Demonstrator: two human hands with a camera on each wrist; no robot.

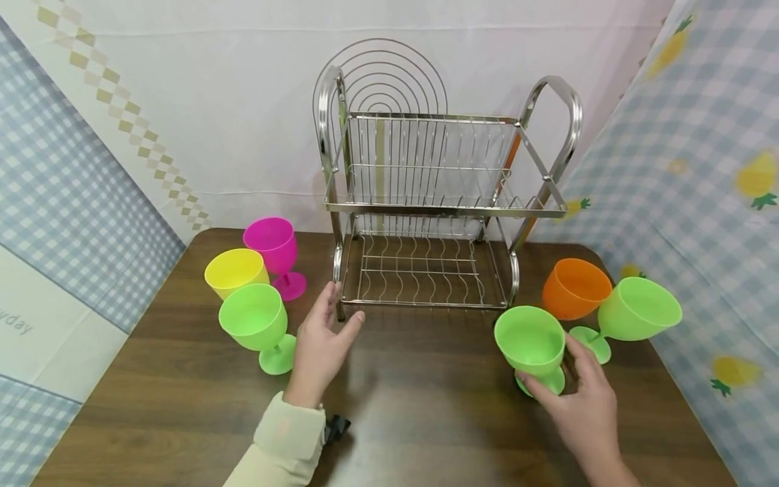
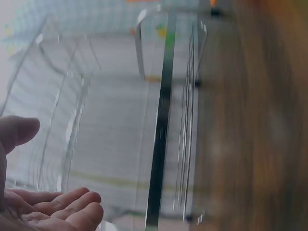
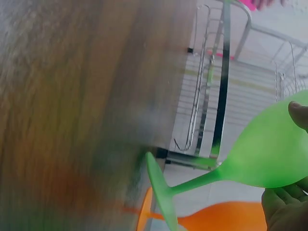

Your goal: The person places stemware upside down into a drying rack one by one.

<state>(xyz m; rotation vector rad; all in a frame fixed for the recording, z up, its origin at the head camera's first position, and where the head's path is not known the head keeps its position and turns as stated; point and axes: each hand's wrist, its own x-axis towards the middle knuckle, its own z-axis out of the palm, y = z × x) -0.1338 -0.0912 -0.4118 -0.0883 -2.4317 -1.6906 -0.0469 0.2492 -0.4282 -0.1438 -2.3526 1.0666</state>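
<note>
My right hand (image 1: 584,406) grips a light green plastic goblet (image 1: 529,341) by its bowl, thumb on one side and fingers on the other. In the right wrist view this goblet (image 3: 260,149) shows its stem and round foot, with the fingers (image 3: 286,207) against the bowl. An orange goblet (image 1: 575,291) and another green goblet (image 1: 639,311) stand just beyond that hand. My left hand (image 1: 319,348), thumb apart from the fingers, holds nothing near the front left leg of the metal dish rack (image 1: 422,306). Close on its left stands a third green goblet (image 1: 252,318).
A yellow goblet (image 1: 234,270) and a magenta goblet (image 1: 274,247) stand at the table's back left. The two-tier rack occupies the back middle of the brown wooden table (image 1: 414,406). Cloth curtains (image 1: 700,203) hang behind and at both sides.
</note>
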